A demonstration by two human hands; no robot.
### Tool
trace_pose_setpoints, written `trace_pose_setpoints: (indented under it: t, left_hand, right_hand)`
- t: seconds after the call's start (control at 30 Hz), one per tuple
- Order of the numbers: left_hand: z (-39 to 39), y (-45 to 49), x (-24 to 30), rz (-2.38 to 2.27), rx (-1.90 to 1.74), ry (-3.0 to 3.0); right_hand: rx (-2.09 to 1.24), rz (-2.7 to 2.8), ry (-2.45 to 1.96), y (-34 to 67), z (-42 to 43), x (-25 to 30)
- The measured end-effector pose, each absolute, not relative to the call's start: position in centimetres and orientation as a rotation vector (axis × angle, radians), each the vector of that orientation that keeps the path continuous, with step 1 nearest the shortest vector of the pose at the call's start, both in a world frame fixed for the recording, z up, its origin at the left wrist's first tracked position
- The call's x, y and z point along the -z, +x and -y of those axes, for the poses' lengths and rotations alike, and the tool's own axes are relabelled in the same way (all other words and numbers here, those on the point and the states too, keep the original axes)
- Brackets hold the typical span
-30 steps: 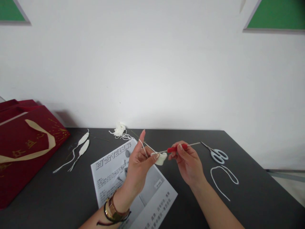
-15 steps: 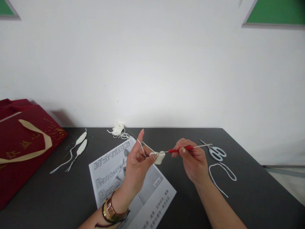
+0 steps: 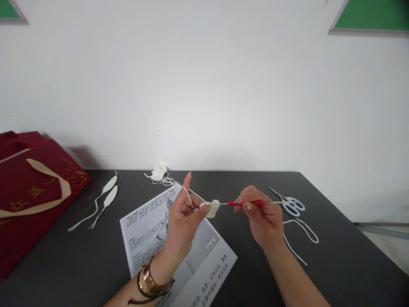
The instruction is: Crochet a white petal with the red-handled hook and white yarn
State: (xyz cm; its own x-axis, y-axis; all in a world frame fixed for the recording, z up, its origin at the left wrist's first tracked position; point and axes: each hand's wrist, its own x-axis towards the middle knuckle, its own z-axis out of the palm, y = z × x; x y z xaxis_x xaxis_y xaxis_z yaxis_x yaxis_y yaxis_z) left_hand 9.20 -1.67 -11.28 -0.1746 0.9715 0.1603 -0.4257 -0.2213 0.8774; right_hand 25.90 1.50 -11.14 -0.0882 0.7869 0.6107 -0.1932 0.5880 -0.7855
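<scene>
My left hand [image 3: 183,217] pinches a small white crochet piece [image 3: 213,209] between thumb and fingers, its index finger raised. White yarn [image 3: 198,196] loops over that finger and runs back to a loose heap of yarn [image 3: 159,171] near the wall. In my right hand [image 3: 260,217] is a crochet hook [image 3: 246,204] with a red grip, held like a pen. Its metal shaft points left and meets the top edge of the crochet piece; the tip is hidden at the stitches by my left fingers.
Under my left hand lies a printed sheet [image 3: 150,232]. Two white leaf-shaped crochet pieces [image 3: 110,196] with yarn tails rest to the left, beside a dark red gift bag [image 3: 32,192]. Scissors [image 3: 290,206] and a cut yarn length [image 3: 295,245] lie right. A white wall [image 3: 204,85] rises behind.
My right hand has shifted slightly right, and the hook has levelled out from its earlier tilt. The left hand keeps its pinch, with the crochet piece turned a little.
</scene>
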Motion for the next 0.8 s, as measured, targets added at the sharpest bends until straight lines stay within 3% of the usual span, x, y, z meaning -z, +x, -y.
trace_pose_setpoints:
  t: [0.53, 0.8]
  left_hand:
    - [1.3, 9.4, 11.7, -1.144, -1.811, 1.016]
    - [1.5, 9.2, 11.7, -0.984, -1.806, 0.931]
  right_hand:
    - [-0.071, 1.933, -0.327, 24.2, 0.3, 11.4]
    - [-0.436, 1.831, -0.522, 24.1, -0.2, 11.0]
